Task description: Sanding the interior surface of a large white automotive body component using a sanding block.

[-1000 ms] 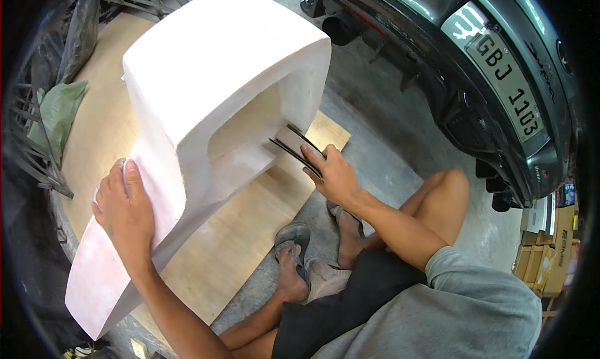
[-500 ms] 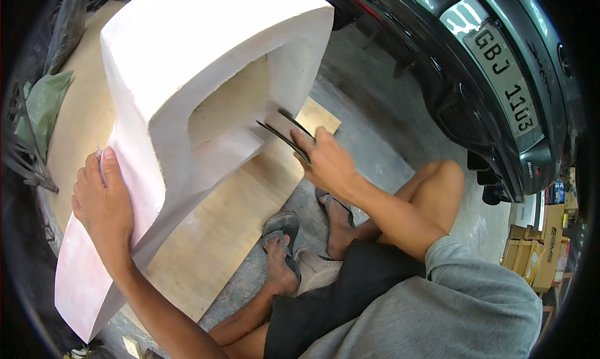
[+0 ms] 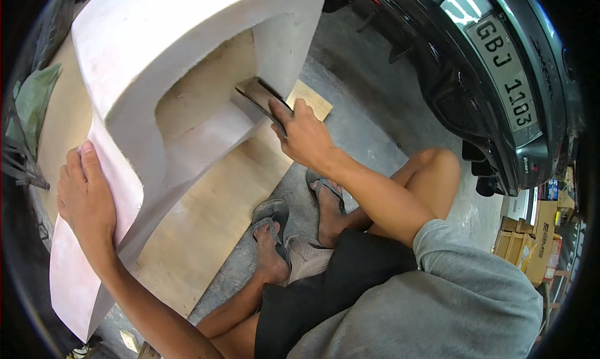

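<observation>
White shell [image 3: 133, 112] shifts leftward in frame, spanning upper to lower left, left hand [image 3: 87, 187] draped on its flank, likely steadying, underside grip unclear, right hand [image 3: 305, 134] grasping black-edged block [image 3: 257, 95] at the opening's right end, apparently for control.

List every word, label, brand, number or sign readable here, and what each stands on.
Pale rectangular licence plate on the glossy dark car: large dark letters and digits, legible, not copied out.
Car's rear panel: small lettering, too blurred to read surely.
Brown cardboard box: dark printed letters, not copied out.
White-and-pink curved shell and flat grey-brown block with black edges: no lettering visible.
</observation>
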Available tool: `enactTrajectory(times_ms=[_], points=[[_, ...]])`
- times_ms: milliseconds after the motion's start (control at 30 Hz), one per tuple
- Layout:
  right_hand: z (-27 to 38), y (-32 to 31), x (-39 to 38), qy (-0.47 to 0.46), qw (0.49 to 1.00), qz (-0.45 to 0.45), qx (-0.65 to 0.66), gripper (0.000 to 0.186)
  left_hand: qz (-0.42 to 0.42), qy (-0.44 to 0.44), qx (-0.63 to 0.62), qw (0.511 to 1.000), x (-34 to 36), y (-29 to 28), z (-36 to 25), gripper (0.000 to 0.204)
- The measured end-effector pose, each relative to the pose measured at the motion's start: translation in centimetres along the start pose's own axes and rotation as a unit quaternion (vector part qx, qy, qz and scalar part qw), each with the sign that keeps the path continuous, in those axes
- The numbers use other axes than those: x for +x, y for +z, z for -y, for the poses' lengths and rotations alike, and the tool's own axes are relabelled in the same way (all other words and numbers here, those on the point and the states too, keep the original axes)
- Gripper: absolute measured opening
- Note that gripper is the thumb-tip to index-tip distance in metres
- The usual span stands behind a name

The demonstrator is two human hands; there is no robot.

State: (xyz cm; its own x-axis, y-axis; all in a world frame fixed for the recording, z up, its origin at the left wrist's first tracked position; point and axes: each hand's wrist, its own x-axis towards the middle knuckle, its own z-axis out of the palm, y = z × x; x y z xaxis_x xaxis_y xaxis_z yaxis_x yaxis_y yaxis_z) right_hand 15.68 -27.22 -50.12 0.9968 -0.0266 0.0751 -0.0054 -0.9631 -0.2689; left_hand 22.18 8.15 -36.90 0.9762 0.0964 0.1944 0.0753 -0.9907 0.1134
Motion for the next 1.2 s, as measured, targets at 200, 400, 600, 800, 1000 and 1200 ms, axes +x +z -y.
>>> enactTrajectory(times_ms=[200,400,600,800,1000,1200], points=[[-1.7,0.5,-2.8,0.034,0.999,0.017,0.012,0.050,-0.010,-0.009,0.043,0.999,0.1,0.9,-1.3,0.055],[-0.9,0.2,-1.8,0.033,0.999,-0.001,0.020,0.052,-0.007,-0.002,0.014,1.000,0.1,1.0,-0.6,0.054],[-0.9,0.0,-0.1,0.007,0.999,0.026,-0.025,0.062,-0.049,0.015,0.034,0.998,0.2,1.3,0.4,0.052],[-0.9,-1.0,-1.9,-0.002,0.997,0.071,-0.018,0.066,-0.015,-0.007,0.015,1.000,0.1,0.3,-0.9,0.051],[-1.2,-0.6,1.3,-0.041,0.999,0.009,-0.017,0.055,0.000,-0.016,-0.021,1.000,0.6,0.4,-0.1,0.051],[-1.5,-0.8,-2.6,0.015,0.997,0.068,0.023,0.049,-0.029,0.010,0.022,0.999,0.4,1.0,-0.6,0.052]])
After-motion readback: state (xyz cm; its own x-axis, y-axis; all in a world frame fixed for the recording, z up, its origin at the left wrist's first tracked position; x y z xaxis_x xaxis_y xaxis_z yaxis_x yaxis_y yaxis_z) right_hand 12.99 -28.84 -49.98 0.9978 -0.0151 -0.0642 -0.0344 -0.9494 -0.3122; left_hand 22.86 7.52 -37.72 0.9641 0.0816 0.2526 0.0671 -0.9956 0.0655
